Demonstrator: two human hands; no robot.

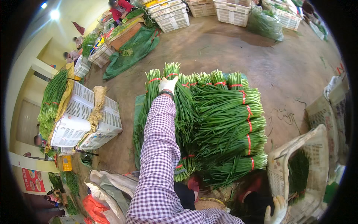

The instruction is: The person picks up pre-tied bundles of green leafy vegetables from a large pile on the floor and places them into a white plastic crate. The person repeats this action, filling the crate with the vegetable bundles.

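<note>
My left hand (168,84), in a pale glove, is closed around the tied end of a bundle of garlic chives (181,98) at the far edge of a large pile. Red ties bind the bundles. To the right of that arm, more bundles (223,112) lie stacked sideways, with their pale cut ends facing right. Others at the back point away from me. My right hand (276,210), gloved too, is low at the right with its fingers apart, beside a plastic crate (316,168) that has chives inside. Part of this hand is cut off by the picture's edge.
White crates (84,114) stand at left, with chives (53,98) on top. A green sheet (131,53) lies on the floor beyond. Farther off are stacked crates (170,16), a full plastic bag (265,25) and a seated person (121,11). Sacks (109,193) lie at lower left.
</note>
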